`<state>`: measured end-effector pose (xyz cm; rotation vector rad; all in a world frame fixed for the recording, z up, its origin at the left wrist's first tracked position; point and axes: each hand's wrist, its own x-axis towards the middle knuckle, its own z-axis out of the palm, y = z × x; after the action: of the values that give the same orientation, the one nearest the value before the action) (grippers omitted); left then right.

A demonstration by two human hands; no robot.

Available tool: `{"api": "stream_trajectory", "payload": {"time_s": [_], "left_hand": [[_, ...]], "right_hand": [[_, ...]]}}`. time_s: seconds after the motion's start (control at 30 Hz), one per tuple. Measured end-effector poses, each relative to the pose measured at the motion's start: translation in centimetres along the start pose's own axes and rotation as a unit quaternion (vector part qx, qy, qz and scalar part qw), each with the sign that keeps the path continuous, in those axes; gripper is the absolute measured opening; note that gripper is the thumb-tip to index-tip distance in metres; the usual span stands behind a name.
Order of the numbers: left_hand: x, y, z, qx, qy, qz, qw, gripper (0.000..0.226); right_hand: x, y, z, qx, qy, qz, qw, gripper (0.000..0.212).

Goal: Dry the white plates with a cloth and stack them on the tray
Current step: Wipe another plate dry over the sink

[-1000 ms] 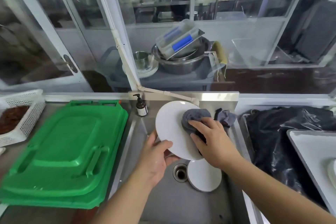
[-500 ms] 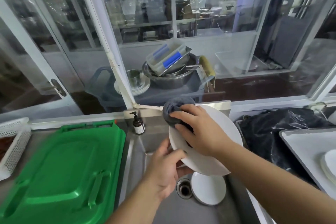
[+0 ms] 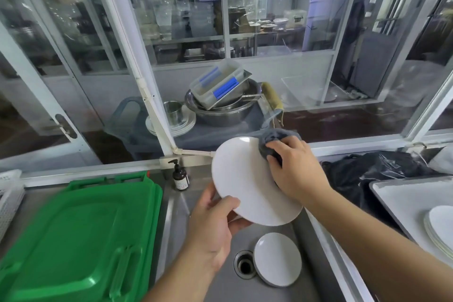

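Your left hand (image 3: 212,225) grips the lower left rim of the plate (image 3: 245,179), thumb curled over the face and fingers behind it, holding it tilted up above the sink (image 3: 245,287). Your right hand (image 3: 295,169) presses a grey cloth (image 3: 268,141) against the plate's upper right edge, fingers curled round the bunched cloth. A second, smaller plate (image 3: 277,258) lies flat on the sink floor, just right of the drain (image 3: 245,264). The tray (image 3: 402,193) sits at the counter's right edge, with a stack (image 3: 440,230) of plates on its near right part, cut off by the frame. A black bag (image 3: 372,171) lies between the sink and the tray. A green lid (image 3: 81,235) covers the counter left of the sink, and a brown pump bottle (image 3: 180,176) stands at the sink's far left corner.
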<state>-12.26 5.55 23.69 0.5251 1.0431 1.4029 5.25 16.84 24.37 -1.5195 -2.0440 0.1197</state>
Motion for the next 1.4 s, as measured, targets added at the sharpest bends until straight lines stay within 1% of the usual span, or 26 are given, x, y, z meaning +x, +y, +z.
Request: {"api": "stream_trajectory", "payload": {"time_s": [0.1, 0.23, 0.37, 0.47, 0.53, 0.67, 0.8, 0.87, 1.0, 1.1, 1.2, 1.33, 1.4], "left_hand": [[0.4, -0.2, 0.0, -0.003, 0.026, -0.001, 1.000, 0.049], [0.8, -0.1, 0.1, -0.012, 0.051, 0.002, 0.999, 0.052], [0.8, -0.1, 0.0, -0.001, 0.051, -0.003, 0.999, 0.052], [0.4, -0.4, 0.1, 0.020, 0.032, -0.019, 0.999, 0.050], [0.1, -0.4, -0.1, 0.029, 0.016, -0.026, 0.999, 0.048], [-0.7, -0.6, -0.1, 0.071, -0.009, -0.037, 0.997, 0.049], [-1.7, -0.7, 0.5, 0.040, -0.024, -0.049, 0.998, 0.043], [-1.6, -0.5, 0.5, 0.022, -0.018, -0.042, 0.999, 0.042], [-1.3, 0.4, 0.5, 0.011, -0.004, -0.003, 1.000, 0.043], [-0.7, 1.2, 0.3, 0.022, 0.013, 0.032, 0.999, 0.048], [-0.2, 1.6, 0.2, 0.046, 0.019, 0.049, 0.998, 0.052], [0.3, 1.3, 0.5, 0.065, 0.019, 0.022, 0.997, 0.053], [0.2, 0.9, 0.7, 0.086, 0.001, -0.001, 0.996, 0.052]], "right_hand": [[-1.9, 0.3, 0.2, -0.006, -0.041, 0.032, 0.999, 0.033], [-4.6, -1.2, 0.2, 0.042, -0.070, 0.060, 0.995, 0.031], [-6.8, -3.4, -0.3, 0.110, -0.130, 0.039, 0.985, 0.030], [-6.9, -4.8, -0.5, 0.172, -0.150, 0.009, 0.973, 0.027], [-6.3, -5.1, -0.4, 0.186, -0.159, -0.014, 0.969, 0.027], [-4.0, -4.7, 0.1, 0.197, -0.118, -0.060, 0.971, 0.028], [-0.7, -3.7, 0.6, 0.164, -0.071, -0.105, 0.978, 0.029], [0.7, -2.9, 0.6, 0.128, -0.041, -0.102, 0.986, 0.030], [2.0, -0.9, 0.1, 0.046, -0.007, -0.048, 0.998, 0.031], [0.6, -0.3, -0.2, 0.027, -0.014, 0.009, 0.999, 0.032], [-2.5, -1.1, -0.1, 0.051, -0.033, 0.041, 0.997, 0.031], [-6.2, -3.1, -0.2, 0.129, -0.085, 0.018, 0.988, 0.034], [-6.6, -3.8, -0.4, 0.177, -0.105, -0.011, 0.979, 0.034]]}}
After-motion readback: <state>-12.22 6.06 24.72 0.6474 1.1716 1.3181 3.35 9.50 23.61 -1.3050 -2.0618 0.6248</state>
